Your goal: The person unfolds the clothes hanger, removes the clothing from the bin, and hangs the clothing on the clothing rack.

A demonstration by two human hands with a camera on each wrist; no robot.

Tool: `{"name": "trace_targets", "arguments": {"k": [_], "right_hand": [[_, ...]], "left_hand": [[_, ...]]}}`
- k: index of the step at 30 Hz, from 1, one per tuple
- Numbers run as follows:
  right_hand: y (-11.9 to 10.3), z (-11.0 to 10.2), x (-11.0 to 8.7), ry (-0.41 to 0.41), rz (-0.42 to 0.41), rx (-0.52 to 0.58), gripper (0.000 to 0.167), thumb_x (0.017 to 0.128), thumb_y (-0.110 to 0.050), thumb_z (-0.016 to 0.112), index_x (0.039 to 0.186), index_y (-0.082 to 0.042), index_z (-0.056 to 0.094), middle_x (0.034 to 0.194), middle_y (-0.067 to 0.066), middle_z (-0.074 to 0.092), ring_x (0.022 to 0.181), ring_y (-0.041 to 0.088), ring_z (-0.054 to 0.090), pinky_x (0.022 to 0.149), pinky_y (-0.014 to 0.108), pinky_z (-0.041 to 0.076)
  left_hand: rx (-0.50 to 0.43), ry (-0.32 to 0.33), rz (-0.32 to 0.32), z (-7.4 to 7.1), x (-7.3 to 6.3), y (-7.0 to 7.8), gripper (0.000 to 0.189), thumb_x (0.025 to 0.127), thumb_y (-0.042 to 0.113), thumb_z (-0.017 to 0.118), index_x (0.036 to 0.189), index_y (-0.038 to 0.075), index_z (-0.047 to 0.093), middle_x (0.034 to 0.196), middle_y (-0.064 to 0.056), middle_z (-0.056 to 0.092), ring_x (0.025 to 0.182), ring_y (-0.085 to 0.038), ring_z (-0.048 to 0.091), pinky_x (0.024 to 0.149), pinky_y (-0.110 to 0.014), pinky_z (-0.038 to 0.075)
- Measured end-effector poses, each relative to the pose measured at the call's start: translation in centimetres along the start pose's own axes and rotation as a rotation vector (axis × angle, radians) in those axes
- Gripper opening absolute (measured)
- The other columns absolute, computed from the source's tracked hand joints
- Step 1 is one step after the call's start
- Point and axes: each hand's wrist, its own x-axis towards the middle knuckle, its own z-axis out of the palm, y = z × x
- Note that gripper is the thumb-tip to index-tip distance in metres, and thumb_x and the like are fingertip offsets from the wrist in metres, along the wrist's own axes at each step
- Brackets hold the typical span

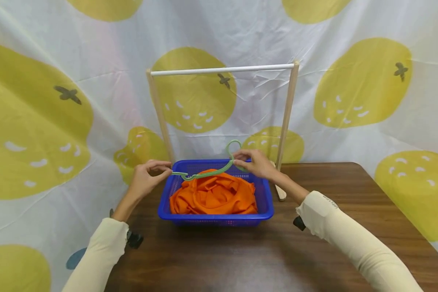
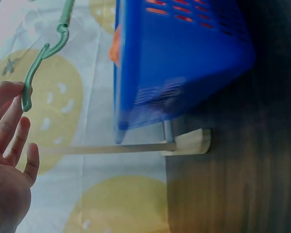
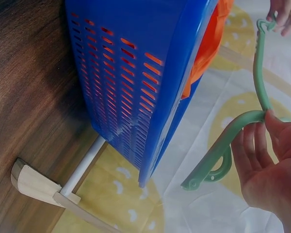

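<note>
Wooden rack (image 1: pixel 222 69) rising behind the blue basket (image 1: pixel 216 217), where orange cloth (image 1: pixel 219 196) lies bunched. Green hanger (image 1: pixel 213 173) above the basket, long axis running left to right across it; left hand (image 1: pixel 144 177) pinches one tip, right hand (image 1: pixel 257 164) (nearer the hook (image 1: pixel 234 141)) pinches the neck.

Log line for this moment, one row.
left grip: pinches green hanger tip; right grip: holds hanger middle; orange cloth: in blue basket
</note>
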Motion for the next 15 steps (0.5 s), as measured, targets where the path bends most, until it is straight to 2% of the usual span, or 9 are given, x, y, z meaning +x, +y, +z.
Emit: {"name": "trace_targets", "arguments": {"k": [6,10,15], "right_hand": [[0.0,-0.2,0.2,0.031,0.015,0.0,0.021,0.099,-0.013,0.072,0.118,-0.003,0.075,0.099,0.009,0.078,0.093,0.024,0.073,0.081,0.041,0.057],[-0.1,-0.3,0.2,0.043,0.013,0.008,0.021,0.099,-0.011,0.072,0.117,-0.002,0.075,0.098,0.01,0.078,0.093,0.025,0.073,0.083,0.042,0.057],[-0.1,-0.4,0.3,0.046,0.005,0.011,0.021,0.098,-0.008,0.072,0.118,0.0,0.075,0.099,0.012,0.078,0.093,0.027,0.074,0.083,0.042,0.057]], "left_hand": [[0.0,-0.021,-0.026,0.2,-0.8,-1.7,0.024,0.085,0.015,0.088,0.108,0.01,0.082,0.092,-0.005,0.079,0.092,-0.022,0.07,0.075,-0.021,0.051],[0.033,-0.036,-0.029,0.4,-0.9,-1.9,0.023,0.086,0.019,0.088,0.108,0.013,0.082,0.094,-0.001,0.079,0.09,-0.02,0.07,0.076,-0.017,0.05],[0.056,-0.056,-0.028,0.8,-0.5,-2.1,0.022,0.087,0.018,0.087,0.108,0.013,0.082,0.099,-0.002,0.078,0.091,-0.021,0.069,0.078,-0.018,0.05]]}}
